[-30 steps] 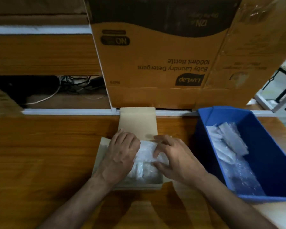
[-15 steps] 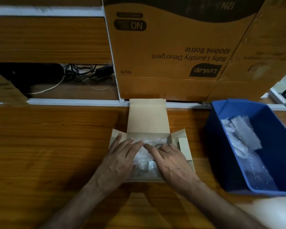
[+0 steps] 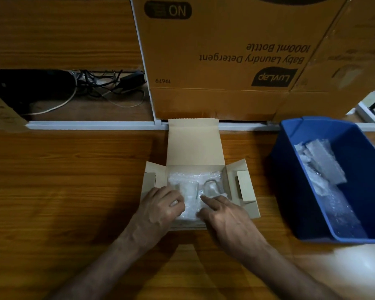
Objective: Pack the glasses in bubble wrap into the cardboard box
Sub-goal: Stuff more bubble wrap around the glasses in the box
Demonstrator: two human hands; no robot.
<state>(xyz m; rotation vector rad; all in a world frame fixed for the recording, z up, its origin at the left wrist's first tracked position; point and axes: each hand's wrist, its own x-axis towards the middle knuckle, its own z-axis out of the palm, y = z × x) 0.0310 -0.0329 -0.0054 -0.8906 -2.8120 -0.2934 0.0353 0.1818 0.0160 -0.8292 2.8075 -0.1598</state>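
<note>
Wooden worktop point(image 3: 63, 191). Cardboard box point(image 3: 194, 146), mid-worktop, flaps open: bubble-wrapped glasses point(image 3: 195, 187) inside. Left hand point(image 3: 160, 210) curled on wrap; right hand point(image 3: 223, 215) presses with extended finger. Closing judged outstanding. Blue bin point(image 3: 290, 191) at right edge.

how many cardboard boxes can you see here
3. A small open box lies on the desk under both hands, a big printed box stands behind it, and a corner of another box shows at the left edge. More may be out of view.
</note>
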